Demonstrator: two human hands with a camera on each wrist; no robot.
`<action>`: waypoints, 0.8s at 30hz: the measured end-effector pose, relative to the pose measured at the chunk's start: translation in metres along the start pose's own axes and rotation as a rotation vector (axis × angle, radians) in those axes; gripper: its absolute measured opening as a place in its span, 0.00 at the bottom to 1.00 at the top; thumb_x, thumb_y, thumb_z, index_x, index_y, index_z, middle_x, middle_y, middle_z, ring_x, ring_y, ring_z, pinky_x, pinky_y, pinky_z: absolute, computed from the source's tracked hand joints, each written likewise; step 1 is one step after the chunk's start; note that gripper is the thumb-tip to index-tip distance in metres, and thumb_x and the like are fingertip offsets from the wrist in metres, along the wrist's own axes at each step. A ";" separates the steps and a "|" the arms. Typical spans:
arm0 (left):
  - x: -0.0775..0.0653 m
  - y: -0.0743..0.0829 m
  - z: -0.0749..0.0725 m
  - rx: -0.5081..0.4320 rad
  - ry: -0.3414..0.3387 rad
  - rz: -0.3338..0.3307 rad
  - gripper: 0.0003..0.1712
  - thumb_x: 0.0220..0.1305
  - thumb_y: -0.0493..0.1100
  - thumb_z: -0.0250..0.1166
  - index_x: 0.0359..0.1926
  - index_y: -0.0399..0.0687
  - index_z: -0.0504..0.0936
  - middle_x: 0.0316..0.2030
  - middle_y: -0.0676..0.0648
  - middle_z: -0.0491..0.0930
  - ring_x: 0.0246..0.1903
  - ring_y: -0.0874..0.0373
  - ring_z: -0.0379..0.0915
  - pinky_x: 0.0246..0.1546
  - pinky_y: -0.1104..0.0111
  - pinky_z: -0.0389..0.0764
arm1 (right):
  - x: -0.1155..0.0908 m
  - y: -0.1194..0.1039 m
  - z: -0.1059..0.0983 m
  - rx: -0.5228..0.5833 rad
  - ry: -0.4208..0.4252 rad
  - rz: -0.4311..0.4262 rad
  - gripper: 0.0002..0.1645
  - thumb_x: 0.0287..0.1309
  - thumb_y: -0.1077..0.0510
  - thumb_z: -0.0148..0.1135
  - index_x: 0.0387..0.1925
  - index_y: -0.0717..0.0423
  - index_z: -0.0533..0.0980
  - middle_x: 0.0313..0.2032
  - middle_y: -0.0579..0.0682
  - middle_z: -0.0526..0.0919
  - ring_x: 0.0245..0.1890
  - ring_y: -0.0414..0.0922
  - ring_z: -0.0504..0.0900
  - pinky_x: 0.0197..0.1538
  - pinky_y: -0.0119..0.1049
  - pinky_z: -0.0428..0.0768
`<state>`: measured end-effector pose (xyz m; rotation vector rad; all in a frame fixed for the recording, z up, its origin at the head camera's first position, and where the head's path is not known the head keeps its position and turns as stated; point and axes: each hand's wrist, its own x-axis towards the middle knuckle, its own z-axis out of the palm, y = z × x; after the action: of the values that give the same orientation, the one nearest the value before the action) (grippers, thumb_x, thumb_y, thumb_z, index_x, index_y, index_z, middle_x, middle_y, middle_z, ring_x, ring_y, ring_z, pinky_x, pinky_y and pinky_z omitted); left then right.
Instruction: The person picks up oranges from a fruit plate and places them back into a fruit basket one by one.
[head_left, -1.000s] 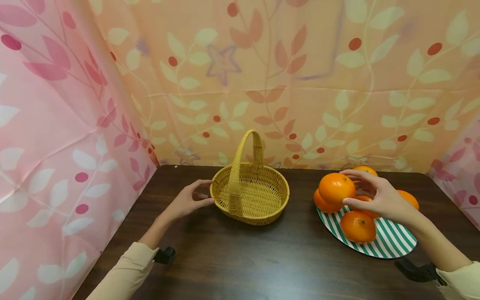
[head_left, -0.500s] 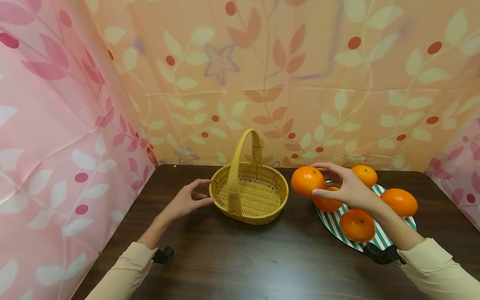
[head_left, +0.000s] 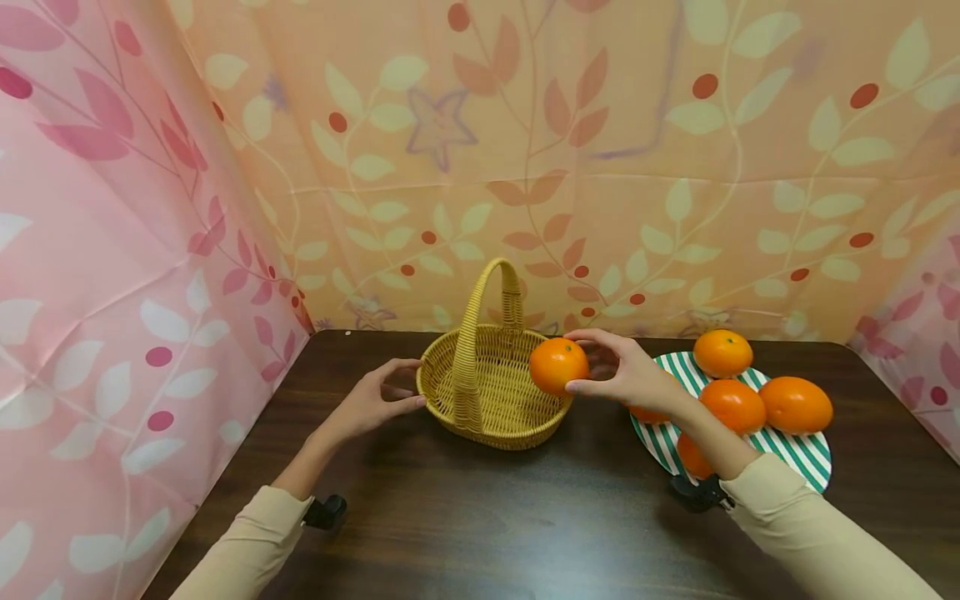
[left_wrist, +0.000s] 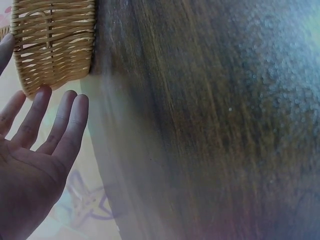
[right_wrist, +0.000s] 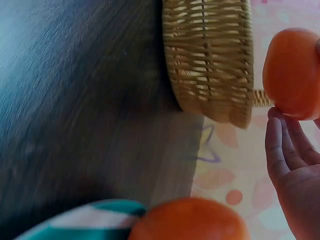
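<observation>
Six oranges are in sight: one in the right hand (head_left: 621, 372) and five on a plate. The right hand's grip is closed around its orange (head_left: 557, 367), thumb on the near side and fingers on the far side, spread only as wide as the fruit. The orange is up at the right side of the one wicker basket (head_left: 517, 440), and the right wrist view shows it higher than the rim.

The left hand (head_left: 382, 398) has an empty, loose grip, its fingers extended and apart, with the fingertips at the left side of the basket. The basket has a single arched handle (head_left: 469, 358).

To the right is one green-and-white striped plate (head_left: 787, 450). Its five oranges are a back orange (head_left: 722, 353), a right orange (head_left: 797, 406), a middle orange (head_left: 733, 406), and two partly hidden by the right hand and forearm. Basket and plate stand apart on one dark wooden table (head_left: 487, 517). Two cream sleeves (head_left: 258, 533) show, with one black device (head_left: 325, 512) at each wrist.
</observation>
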<state>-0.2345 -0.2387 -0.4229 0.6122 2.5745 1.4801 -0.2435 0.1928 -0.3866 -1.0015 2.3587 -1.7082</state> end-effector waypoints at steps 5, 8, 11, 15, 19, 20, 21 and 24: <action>0.000 0.001 0.000 0.009 0.000 0.000 0.36 0.66 0.43 0.73 0.71 0.44 0.70 0.61 0.33 0.73 0.50 0.38 0.81 0.42 0.54 0.84 | 0.009 0.005 0.012 -0.043 -0.016 -0.001 0.38 0.55 0.61 0.78 0.66 0.56 0.73 0.54 0.57 0.81 0.47 0.52 0.85 0.46 0.44 0.84; 0.000 0.000 0.000 0.012 -0.001 0.000 0.36 0.66 0.43 0.73 0.71 0.43 0.69 0.61 0.33 0.73 0.49 0.38 0.81 0.42 0.55 0.84 | 0.012 0.007 0.019 -0.122 -0.015 0.010 0.38 0.53 0.57 0.80 0.65 0.53 0.74 0.53 0.56 0.82 0.44 0.50 0.85 0.43 0.44 0.84; -0.001 0.000 0.001 0.014 0.001 0.000 0.36 0.66 0.43 0.73 0.71 0.43 0.69 0.61 0.34 0.73 0.49 0.39 0.81 0.41 0.55 0.84 | 0.013 0.008 0.024 -0.194 -0.008 0.011 0.39 0.50 0.54 0.82 0.64 0.52 0.75 0.52 0.54 0.83 0.38 0.50 0.84 0.38 0.42 0.82; -0.001 0.002 0.001 0.016 0.004 -0.002 0.37 0.66 0.43 0.73 0.71 0.43 0.69 0.61 0.35 0.73 0.49 0.40 0.81 0.41 0.55 0.84 | 0.013 0.010 0.028 -0.244 0.002 0.004 0.39 0.49 0.52 0.83 0.62 0.50 0.76 0.50 0.50 0.84 0.31 0.50 0.81 0.33 0.40 0.79; -0.002 0.003 0.001 0.021 0.006 -0.005 0.37 0.65 0.44 0.73 0.71 0.43 0.69 0.61 0.35 0.73 0.50 0.39 0.81 0.41 0.54 0.84 | 0.012 0.009 0.031 -0.255 0.011 -0.003 0.39 0.49 0.52 0.83 0.62 0.52 0.76 0.50 0.50 0.83 0.33 0.49 0.81 0.33 0.42 0.79; -0.002 0.003 0.001 0.024 0.006 -0.006 0.37 0.65 0.44 0.73 0.71 0.43 0.69 0.61 0.35 0.73 0.50 0.39 0.81 0.41 0.54 0.84 | 0.012 0.009 0.032 -0.257 0.013 -0.008 0.39 0.48 0.52 0.83 0.62 0.53 0.76 0.50 0.50 0.83 0.34 0.48 0.82 0.34 0.42 0.79; -0.002 0.002 0.001 0.025 0.006 -0.006 0.37 0.65 0.44 0.73 0.71 0.43 0.69 0.61 0.35 0.73 0.50 0.39 0.81 0.41 0.54 0.84 | 0.012 0.009 0.032 -0.257 0.013 -0.013 0.40 0.48 0.52 0.83 0.62 0.54 0.76 0.50 0.51 0.83 0.37 0.48 0.83 0.34 0.44 0.79; -0.002 0.002 0.001 0.021 0.002 -0.006 0.37 0.66 0.44 0.73 0.72 0.43 0.69 0.61 0.34 0.72 0.50 0.37 0.80 0.42 0.54 0.84 | 0.012 0.010 0.034 -0.265 0.016 -0.018 0.40 0.47 0.52 0.84 0.62 0.56 0.76 0.51 0.51 0.83 0.43 0.48 0.84 0.36 0.49 0.80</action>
<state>-0.2315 -0.2376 -0.4217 0.6058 2.5948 1.4541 -0.2435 0.1602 -0.4048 -1.0488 2.6453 -1.4390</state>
